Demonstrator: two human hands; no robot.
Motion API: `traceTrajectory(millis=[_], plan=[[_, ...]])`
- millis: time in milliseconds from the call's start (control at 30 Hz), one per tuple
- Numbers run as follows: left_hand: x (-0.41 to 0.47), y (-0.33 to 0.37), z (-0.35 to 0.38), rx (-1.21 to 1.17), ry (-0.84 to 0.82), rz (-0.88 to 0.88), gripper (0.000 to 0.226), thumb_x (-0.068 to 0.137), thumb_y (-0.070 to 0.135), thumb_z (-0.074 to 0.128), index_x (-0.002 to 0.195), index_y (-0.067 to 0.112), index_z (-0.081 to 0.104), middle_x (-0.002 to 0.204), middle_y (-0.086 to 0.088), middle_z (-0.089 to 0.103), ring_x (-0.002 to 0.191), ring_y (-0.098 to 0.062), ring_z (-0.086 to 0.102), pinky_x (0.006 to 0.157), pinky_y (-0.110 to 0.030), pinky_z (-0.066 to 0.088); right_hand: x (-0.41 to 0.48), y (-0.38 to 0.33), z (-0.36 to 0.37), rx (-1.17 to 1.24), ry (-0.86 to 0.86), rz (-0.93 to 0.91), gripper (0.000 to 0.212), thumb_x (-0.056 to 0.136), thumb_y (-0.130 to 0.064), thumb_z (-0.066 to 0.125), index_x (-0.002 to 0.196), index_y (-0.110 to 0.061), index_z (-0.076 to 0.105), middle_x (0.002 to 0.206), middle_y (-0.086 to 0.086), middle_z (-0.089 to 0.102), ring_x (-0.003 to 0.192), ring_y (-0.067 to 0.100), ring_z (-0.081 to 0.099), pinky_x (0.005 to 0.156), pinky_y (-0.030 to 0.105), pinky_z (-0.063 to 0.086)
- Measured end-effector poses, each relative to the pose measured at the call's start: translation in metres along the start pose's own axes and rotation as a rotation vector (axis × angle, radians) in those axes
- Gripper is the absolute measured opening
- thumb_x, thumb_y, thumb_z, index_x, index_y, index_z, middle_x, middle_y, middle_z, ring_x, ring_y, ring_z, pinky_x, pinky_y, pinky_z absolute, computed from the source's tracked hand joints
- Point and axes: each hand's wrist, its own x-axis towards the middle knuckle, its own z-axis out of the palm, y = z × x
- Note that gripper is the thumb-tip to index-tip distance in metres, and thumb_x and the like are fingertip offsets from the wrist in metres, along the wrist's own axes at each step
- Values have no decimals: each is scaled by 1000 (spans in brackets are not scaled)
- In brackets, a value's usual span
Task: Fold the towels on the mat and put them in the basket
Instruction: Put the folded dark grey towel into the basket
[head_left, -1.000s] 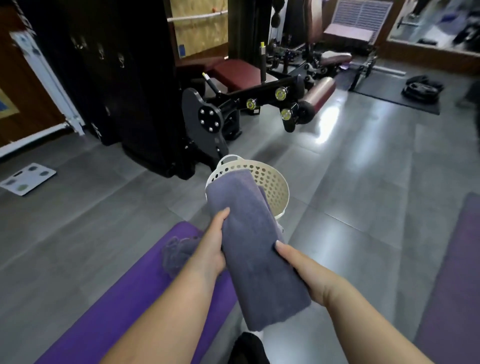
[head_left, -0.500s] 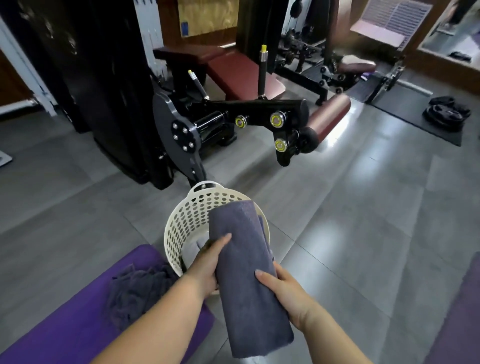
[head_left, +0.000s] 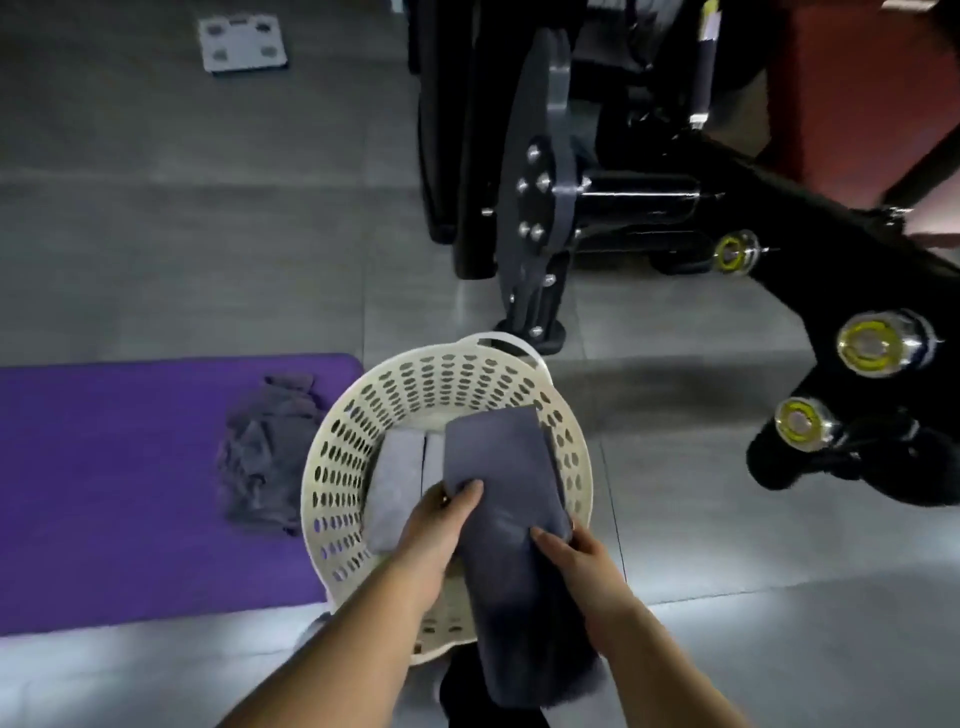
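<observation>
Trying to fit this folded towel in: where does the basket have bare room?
A bare strip runs along the basket's far wall, beyond the folded towels that crowd its left side. Its right side is hidden under the held towel. The mat is bare left of the crumpled towel.

Dim and murky overall, all grey tones. Pale glare washes the floor on the near side of the basket, left and right of it. Beyond the basket, the black machine smears with motion blur, and straight lines bow toward the frame edges.
</observation>
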Motion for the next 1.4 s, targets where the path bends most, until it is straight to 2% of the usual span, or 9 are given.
traceTrajectory(millis=[200,400,700,800,900,1000,1100,1233,1400], plan=[[91,-48,-1,101,79,3,37,92,23,50,129,20,43,113,-1,60,92,-11,57,67,-19,45,130,26,-36,32,102,66,22,89,-6,55,111,-6,57,99,13,64,90,30,59,68,26,54],[227,-153,-46,930,194,70,56,93,32,47,143,20,25,151,-4,24,138,-20,25,109,-31,25,284,133,-23,-215,147,112,26,87,-24,61,110,-14,57,112,12,62,106,32,57,98,47,43],[337,-233,-73,1401,104,144,80,90,47,45,145,30,-10,154,-2,-15,143,-25,-7,115,-45,8,409,220,-26,-306,246,231,48,89,-29,58,133,-17,44,133,11,50,119,34,49,102,45,40],[355,-245,-75,1431,111,134,86,86,49,49,145,29,-10,155,-2,-13,143,-27,-5,112,-46,16,424,235,-31,-356,200,227,48,89,-29,56,134,-18,40,137,11,48,124,32,45,105,46,37],[364,-250,-74,1527,124,272,110,51,46,83,140,17,26,145,-17,31,123,-43,44,84,-59,45,432,242,-36,-544,202,112,59,88,-26,58,139,-18,29,141,13,41,128,33,40,105,48,35],[369,-262,-77,1547,173,309,112,22,41,90,122,20,43,124,-18,50,96,-45,63,59,-58,50,420,232,-22,-934,407,-224,72,86,-18,57,146,-17,17,148,16,28,133,35,31,106,45,33],[370,-267,-76,1547,194,333,110,24,39,91,121,19,44,117,-22,61,95,-45,63,56,-59,49,411,238,-9,-1386,412,-679,57,77,-24,43,133,-13,36,131,24,50,122,37,40,100,43,38],[373,-268,-79,1517,172,345,111,25,39,91,123,19,42,118,-23,60,98,-46,62,57,-59,49,422,238,-5,-1648,209,-503,52,82,-25,37,133,-15,41,133,22,50,123,38,48,104,45,27],[367,-264,-73,1438,183,249,103,62,35,79,145,22,20,147,-15,33,132,-40,35,93,-60,38,427,212,-14,-1895,-31,-247,58,100,-33,22,147,-23,-10,155,9,-12,144,27,-4,116,39,2]])
